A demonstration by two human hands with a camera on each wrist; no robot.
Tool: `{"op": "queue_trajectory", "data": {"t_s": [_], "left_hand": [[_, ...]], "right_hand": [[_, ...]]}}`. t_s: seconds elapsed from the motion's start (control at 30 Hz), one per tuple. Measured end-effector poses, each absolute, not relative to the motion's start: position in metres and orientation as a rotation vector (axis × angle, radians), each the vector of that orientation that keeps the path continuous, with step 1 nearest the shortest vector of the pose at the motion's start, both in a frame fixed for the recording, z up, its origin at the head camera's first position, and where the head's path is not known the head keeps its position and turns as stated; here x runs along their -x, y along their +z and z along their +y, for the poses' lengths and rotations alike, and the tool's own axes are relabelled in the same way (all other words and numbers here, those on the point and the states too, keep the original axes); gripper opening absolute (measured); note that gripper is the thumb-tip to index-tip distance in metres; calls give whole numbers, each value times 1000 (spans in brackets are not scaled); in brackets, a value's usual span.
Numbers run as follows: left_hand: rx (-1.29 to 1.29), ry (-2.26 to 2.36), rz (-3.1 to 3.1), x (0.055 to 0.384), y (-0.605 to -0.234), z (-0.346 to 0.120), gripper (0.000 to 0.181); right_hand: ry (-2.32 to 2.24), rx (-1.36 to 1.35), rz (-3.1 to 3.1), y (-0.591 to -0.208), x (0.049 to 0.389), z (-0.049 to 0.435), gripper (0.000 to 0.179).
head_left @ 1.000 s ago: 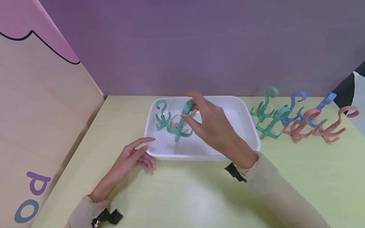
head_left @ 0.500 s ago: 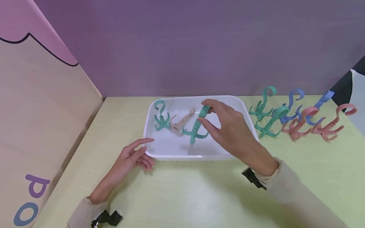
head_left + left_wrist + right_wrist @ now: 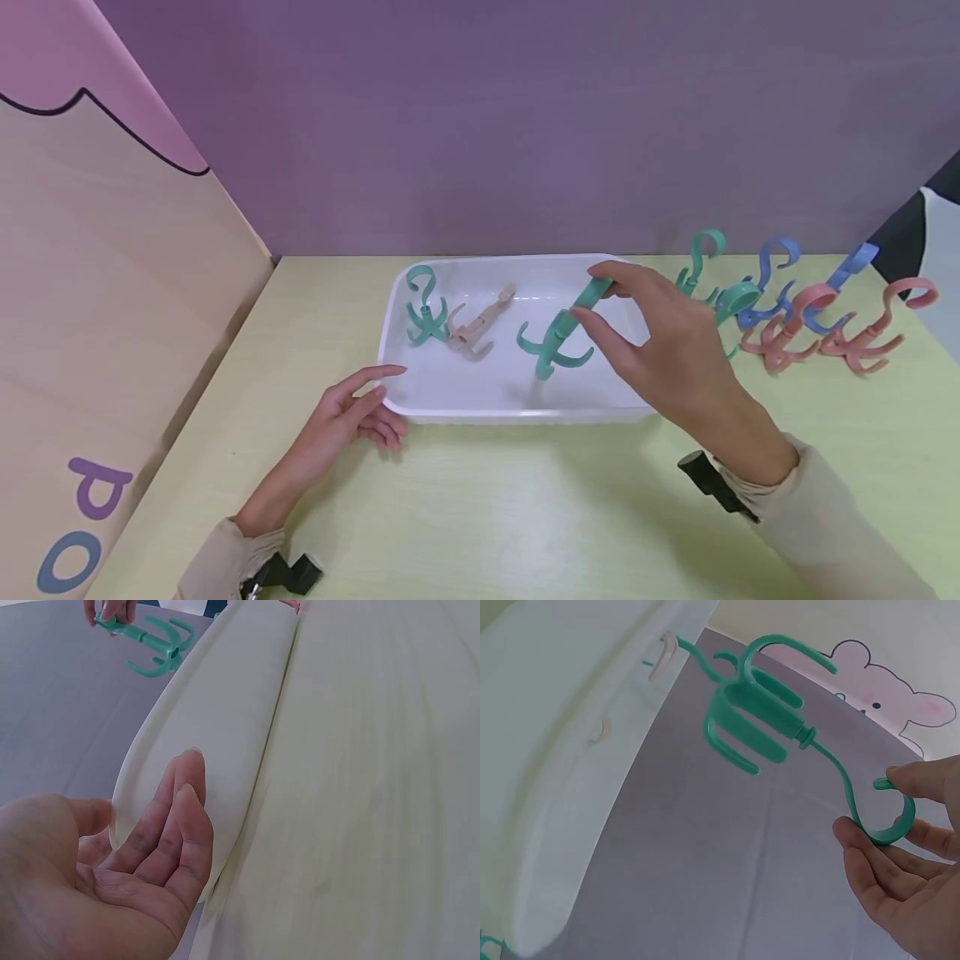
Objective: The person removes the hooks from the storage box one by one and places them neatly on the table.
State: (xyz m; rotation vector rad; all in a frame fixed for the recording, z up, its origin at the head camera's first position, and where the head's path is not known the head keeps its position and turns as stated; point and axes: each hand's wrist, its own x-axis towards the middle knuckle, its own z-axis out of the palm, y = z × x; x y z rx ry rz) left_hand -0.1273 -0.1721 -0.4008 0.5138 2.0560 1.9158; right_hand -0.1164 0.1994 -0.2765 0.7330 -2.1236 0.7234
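Note:
My right hand (image 3: 678, 354) pinches the curved top of a green multi-prong hook (image 3: 557, 335), its prongs pointing down over the white tray (image 3: 465, 396). In the right wrist view, fingers and thumb grip the loop of this green hook (image 3: 761, 712). Another green hook (image 3: 426, 323) stands inside the tray at its left, and a pale pink hook (image 3: 480, 323) lies tilted beside it. At the tray's front left corner is my left hand (image 3: 348, 408), holding nothing, fingers loosely bent; the left wrist view shows the hand (image 3: 142, 874) against the tray's side.
To the right of the tray, several hooks stand on the pale table (image 3: 495, 500): green (image 3: 705, 246), blue (image 3: 765, 267) and pink (image 3: 862, 346). A purple wall (image 3: 480, 125) rises behind, and a printed panel (image 3: 112, 292) borders the left.
My right hand has carried the green hook rightward across the tray, uncovering the pale pink hook. The left hand has stayed at the corner.

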Motion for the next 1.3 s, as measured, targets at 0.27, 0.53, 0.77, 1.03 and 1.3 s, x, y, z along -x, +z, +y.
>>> {"op": "queue_trajectory", "data": {"t_s": [0.27, 0.53, 0.77, 1.03, 1.3], "left_hand": [[-516, 1920, 2050, 127, -401, -172, 41], [-521, 1918, 2046, 130, -403, -170, 41], [-525, 1913, 2039, 129, -403, -170, 39], [-533, 1923, 2051, 129, -405, -174, 40], [-528, 1929, 2060, 130, -405, -173, 41]], "right_hand": [[660, -678, -2052, -267, 112, 221, 54], [598, -553, -1969, -258, 102, 244, 65], [583, -467, -1968, -250, 94, 266, 60], [570, -370, -2150, -246, 95, 294, 39], [543, -165, -2454, -251, 106, 312, 30]]}}
